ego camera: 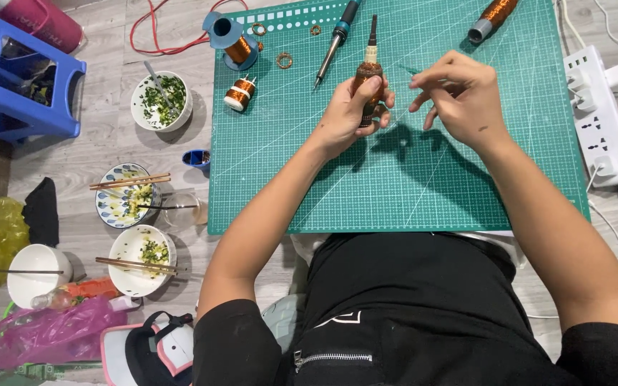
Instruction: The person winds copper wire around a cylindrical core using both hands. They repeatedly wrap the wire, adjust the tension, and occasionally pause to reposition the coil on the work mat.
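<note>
The left hand (pixel 345 114) grips the copper coil tool (pixel 368 78); the right hand (pixel 459 96) pinches thin wire (pixel 410 71), which could snap if tugged.

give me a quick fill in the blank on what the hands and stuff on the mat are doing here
1. The left hand grips a tool wound with ____-coloured wire.
2. The right hand hovers over a ____ cutting mat.
3. A soldering iron lies on the mat to the ____ of the held tool.
4. Chopsticks rest across a ____ beside the mat.

Missing words: copper; green; left; bowl
</note>
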